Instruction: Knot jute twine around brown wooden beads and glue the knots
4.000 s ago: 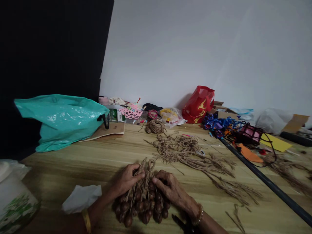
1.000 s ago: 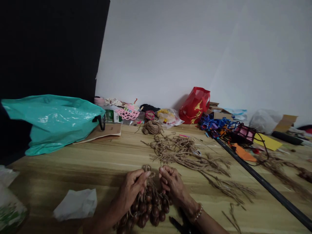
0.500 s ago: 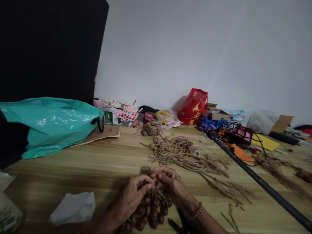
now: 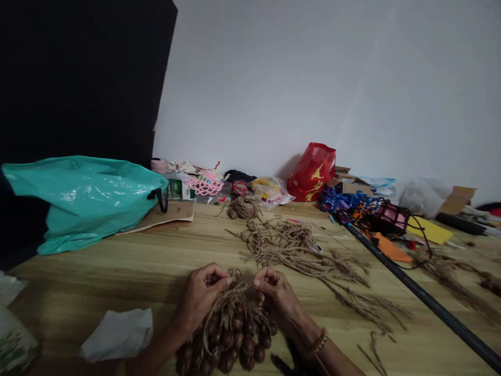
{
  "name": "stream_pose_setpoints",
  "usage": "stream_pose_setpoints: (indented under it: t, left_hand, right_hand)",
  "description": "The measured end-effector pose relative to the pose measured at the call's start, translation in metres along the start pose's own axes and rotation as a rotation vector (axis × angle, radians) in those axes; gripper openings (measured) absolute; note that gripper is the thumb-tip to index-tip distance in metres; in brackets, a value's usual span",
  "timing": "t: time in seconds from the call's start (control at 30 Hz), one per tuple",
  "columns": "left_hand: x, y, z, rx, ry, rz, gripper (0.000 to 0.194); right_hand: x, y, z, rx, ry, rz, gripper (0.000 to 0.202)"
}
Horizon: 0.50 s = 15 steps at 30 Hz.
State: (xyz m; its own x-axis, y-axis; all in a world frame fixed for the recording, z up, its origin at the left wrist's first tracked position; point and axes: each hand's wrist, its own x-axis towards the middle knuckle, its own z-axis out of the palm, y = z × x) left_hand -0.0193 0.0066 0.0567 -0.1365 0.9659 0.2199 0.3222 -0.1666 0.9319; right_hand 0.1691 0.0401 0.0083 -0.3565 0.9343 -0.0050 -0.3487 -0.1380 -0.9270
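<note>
My left hand [image 4: 203, 292] is closed, thumb and fingers pinching the twine [image 4: 235, 297] at the gathered top of a bundle. From this tuft hang several round, dark brown nuts [image 4: 227, 339], some with a split in the shell, lying on the wooden table. Right of the tuft, my right hand [image 4: 279, 300] is pinched shut, a beaded bracelet on its wrist. Whatever lies between its fingertips is too fine to make out. A black-handled tool [image 4: 287, 363] rests partly hidden beside the right forearm.
Loose lengths of twine [image 4: 289, 245] spread beyond my hands, with a twine ball [image 4: 243, 208] behind them. A black bar [image 4: 422, 297] crosses the table at right. To the left are a turquoise bag [image 4: 86, 201] and a white tissue [image 4: 117, 334]. A red bag [image 4: 311, 172] stands by the wall.
My hands were together over the top of the bundle and are now apart, left hand further left, right hand slightly right. The twine tuft shows between them.
</note>
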Motion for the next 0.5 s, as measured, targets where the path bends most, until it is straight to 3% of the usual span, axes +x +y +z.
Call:
stream_pose_setpoints:
  t: [0.07, 0.17, 0.3, 0.33, 0.43, 0.5]
  left_hand:
    - [0.005, -0.005, -0.006, 0.078, 0.003, 0.024, 0.025]
    - [0.009, -0.012, -0.013, 0.135, -0.135, 0.023, 0.028]
    - [0.005, -0.019, -0.018, 0.229, -0.35, -0.033, 0.045]
    - [0.003, -0.02, -0.018, 0.258, -0.373, -0.046, 0.042]
    - [0.001, -0.024, -0.017, 0.315, -0.343, -0.113, 0.025]
    - [0.002, -0.029, -0.015, 0.293, -0.314, -0.151, 0.024]
  right_hand:
    - [-0.001, 0.002, 0.0, -0.056, -0.008, -0.016, 0.034]
    - [-0.002, 0.005, -0.001, -0.15, 0.014, -0.021, 0.04]
    - [0.0, 0.005, -0.005, -0.327, 0.184, -0.057, 0.053]
    - [0.0, 0.004, -0.005, -0.37, 0.21, -0.087, 0.054]
    - [-0.001, 0.001, -0.003, -0.458, 0.219, -0.199, 0.043]
    - [-0.003, 0.001, 0.0, -0.512, 0.173, -0.242, 0.036]
